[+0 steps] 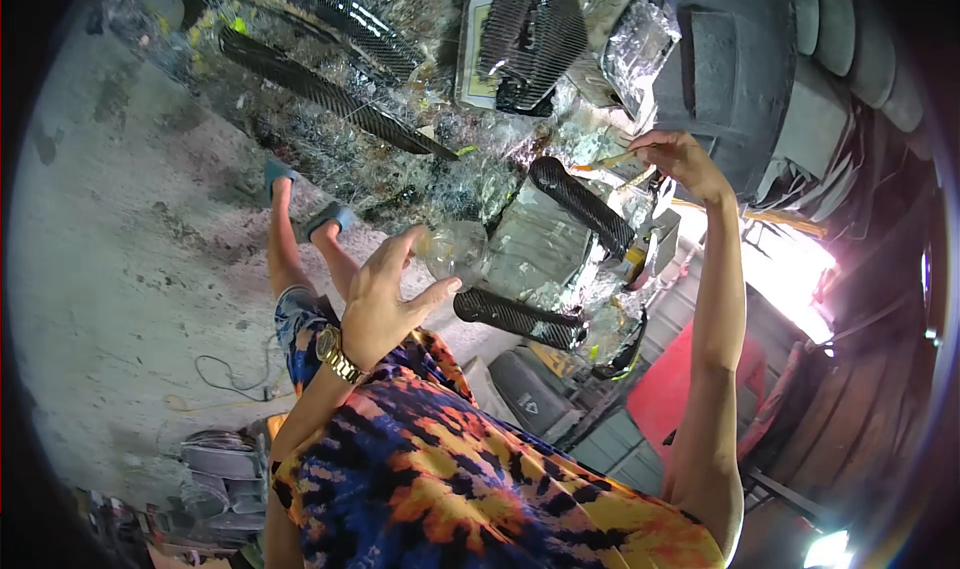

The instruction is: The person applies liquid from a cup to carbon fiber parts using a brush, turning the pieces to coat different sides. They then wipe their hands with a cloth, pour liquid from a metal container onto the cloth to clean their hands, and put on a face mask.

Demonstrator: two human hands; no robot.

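Observation:
My left hand (385,294), with a gold watch at its wrist, is wrapped round a clear plastic cup (458,254). What the cup contains is hard to make out. My right hand (685,164) reaches out and pinches the handle of a thin brush (610,160), its tip pointing left over the bench. Just below that brush lies a long black carbon-fibre-weave piece (582,205) with a rounded end. A similar woven piece (520,319) rests nearer my body, close to the cup.
More black woven parts lie further off: a long strip (340,99) and a broad panel (535,39). Resin-stained plastic film (470,174) covers much of the work surface. A foil-wrapped shape (640,49) stands by dark moulded panels (735,69). A cord (235,379) lies on the concrete floor.

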